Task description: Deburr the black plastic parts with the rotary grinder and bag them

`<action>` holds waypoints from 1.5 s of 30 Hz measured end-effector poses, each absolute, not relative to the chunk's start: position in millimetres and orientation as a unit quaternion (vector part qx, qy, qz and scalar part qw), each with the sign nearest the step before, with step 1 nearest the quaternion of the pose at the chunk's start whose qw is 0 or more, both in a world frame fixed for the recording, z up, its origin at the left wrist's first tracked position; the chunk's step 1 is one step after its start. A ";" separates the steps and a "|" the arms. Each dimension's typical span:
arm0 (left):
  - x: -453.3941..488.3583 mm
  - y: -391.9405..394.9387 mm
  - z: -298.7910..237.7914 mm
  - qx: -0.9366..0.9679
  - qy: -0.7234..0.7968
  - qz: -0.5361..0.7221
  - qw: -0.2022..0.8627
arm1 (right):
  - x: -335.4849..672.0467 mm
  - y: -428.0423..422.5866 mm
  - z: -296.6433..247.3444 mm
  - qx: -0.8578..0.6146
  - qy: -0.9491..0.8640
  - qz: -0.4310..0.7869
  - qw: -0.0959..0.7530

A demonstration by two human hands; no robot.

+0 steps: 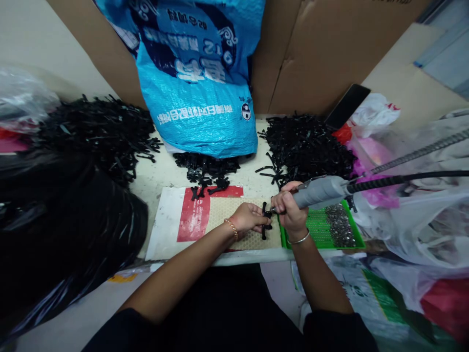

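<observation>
My left hand (250, 219) pinches a small black plastic part (264, 230) with several arms over a beige dotted mat (223, 215). My right hand (291, 209) is wrapped round a grey electric screwdriver (320, 190), which lies nearly level with its tip pointing left. The tip meets the black part, or comes very close to it; the exact contact is too small to tell. Beside my right wrist lies a green tray (361, 244), with many small metal screws (340, 225) heaped toward its right end.
Black plastic pieces are piled at the left (98, 132), at the right (308, 146) and under a blue woven sack (205, 117). A black plastic bag (73, 234) bulges at the left. A phone (348, 106) leans at the back right. The screwdriver's cable (403, 178) runs off right.
</observation>
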State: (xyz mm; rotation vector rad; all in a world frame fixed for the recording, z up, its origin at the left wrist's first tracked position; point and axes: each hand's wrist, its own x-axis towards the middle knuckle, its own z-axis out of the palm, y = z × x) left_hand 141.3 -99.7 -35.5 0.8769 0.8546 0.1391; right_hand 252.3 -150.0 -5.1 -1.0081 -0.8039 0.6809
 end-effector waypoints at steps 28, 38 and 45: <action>141.5 -100.4 -38.3 0.417 0.403 0.069 0.812 | 339.0 -170.9 -13.7 -0.550 -0.257 0.136 0.783; 141.2 -98.1 -40.0 0.422 0.394 0.053 0.815 | 343.0 -169.4 -21.1 -0.562 -0.281 0.136 0.766; 140.6 -97.8 -43.7 0.433 0.383 0.052 0.814 | 343.4 -170.1 -21.2 -0.549 -0.293 0.134 0.771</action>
